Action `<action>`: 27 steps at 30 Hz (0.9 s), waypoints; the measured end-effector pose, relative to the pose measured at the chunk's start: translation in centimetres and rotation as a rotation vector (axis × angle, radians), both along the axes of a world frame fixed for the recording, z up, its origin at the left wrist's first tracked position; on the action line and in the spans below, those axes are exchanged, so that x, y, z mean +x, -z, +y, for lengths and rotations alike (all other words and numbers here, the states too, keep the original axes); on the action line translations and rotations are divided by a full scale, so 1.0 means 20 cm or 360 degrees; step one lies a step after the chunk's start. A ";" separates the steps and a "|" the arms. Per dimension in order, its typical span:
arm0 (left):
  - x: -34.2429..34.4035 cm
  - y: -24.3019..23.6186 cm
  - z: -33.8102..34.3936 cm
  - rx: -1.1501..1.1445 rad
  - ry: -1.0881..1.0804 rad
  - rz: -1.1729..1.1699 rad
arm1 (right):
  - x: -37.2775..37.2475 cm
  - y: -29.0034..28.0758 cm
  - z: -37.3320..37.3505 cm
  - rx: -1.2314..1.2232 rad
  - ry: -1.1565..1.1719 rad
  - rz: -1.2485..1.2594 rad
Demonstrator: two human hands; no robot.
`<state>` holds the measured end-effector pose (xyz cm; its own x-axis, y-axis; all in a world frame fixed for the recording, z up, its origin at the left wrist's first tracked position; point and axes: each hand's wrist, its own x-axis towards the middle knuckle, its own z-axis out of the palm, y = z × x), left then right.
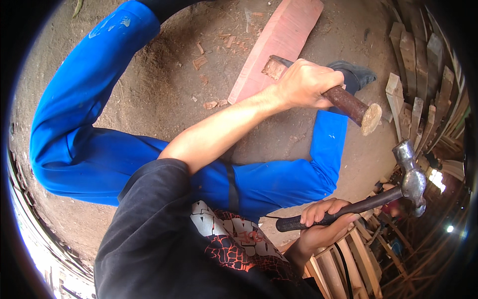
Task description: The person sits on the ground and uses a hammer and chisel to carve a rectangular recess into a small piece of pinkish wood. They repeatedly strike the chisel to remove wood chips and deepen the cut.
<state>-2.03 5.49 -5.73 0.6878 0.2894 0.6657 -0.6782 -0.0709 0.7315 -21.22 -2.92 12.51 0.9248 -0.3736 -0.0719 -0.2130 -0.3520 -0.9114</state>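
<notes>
A reddish wooden beam (271, 37) lies on the ground ahead of me, with a rough-cut notch (273, 69) near its nearer end. My left hand (311, 82) is wrapped round a chisel (348, 103), whose brown handle ends in a battered, pale top. Its dark blade slants to the notch; whether the tip touches the wood is hard to tell. At the lower right my right hand (326, 222) grips the dark handle of a ball-peen hammer (413, 182). The hammer's metal head is raised to the right, apart from the chisel.
Wood chips (200, 62) lie scattered on the dirt floor (164, 82) beside the beam. My legs in blue trousers (89, 89) bend around the work area. Upright wooden pieces (408, 55) lean along the right side, and more lumber (343, 264) stands at the lower right.
</notes>
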 end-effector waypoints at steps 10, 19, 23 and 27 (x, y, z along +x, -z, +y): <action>-0.01 0.00 0.01 0.0038 -0.0002 -0.0002 | -0.03 -0.05 -0.05 0.0009 -0.0117 0.0032; 0.01 0.01 0.01 -0.0001 -0.0004 -0.0070 | 0.00 -0.12 -0.03 -0.0136 -0.0059 0.0145; 0.02 0.03 0.03 0.0040 0.0012 -0.0094 | 0.07 -0.24 -0.05 0.0081 -0.0278 -0.0484; 0.03 0.03 0.01 0.0064 0.0066 -0.0062 | 0.03 -0.09 0.00 -0.0353 -0.0330 -0.0475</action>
